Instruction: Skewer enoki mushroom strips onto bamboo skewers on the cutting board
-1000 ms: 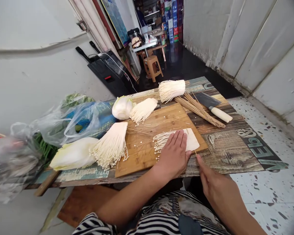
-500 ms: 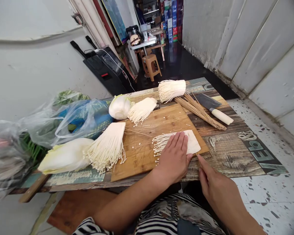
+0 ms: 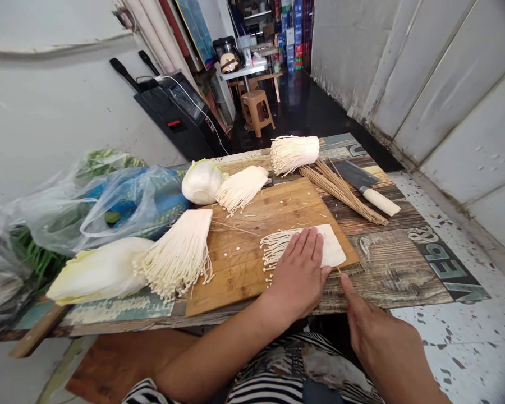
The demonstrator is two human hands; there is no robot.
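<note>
Flat on the cutting board (image 3: 235, 286) lies a slab of enoki mushrooms (image 3: 331, 247), caps toward the left. My left hand (image 3: 299, 264) presses down on it with fingers stretched out. At the board's near right edge my right hand (image 3: 370, 320) pinches a thin bamboo skewer (image 3: 339, 270), its tip at the base of the slab; whether it has entered I cannot tell. More enoki sits around the board: a fanned bunch (image 3: 180, 252) at left, a smaller piece (image 3: 242, 188) at the back, and a thick bundle (image 3: 294, 153) beyond it.
Right of the board lie a pile of bamboo skewers (image 3: 345, 193) and a cleaver (image 3: 370, 191) with a pale handle. Napa cabbage (image 3: 101, 269) and another cabbage piece (image 3: 202, 182) stand at left, beside plastic bags (image 3: 126, 202) of greens. A brown stool (image 3: 257, 112) is on the floor behind.
My right hand has shifted slightly down and right, with more of the skewer showing at the slab's base. The left hand stays pressed on the enoki. The view has turned slightly.
</note>
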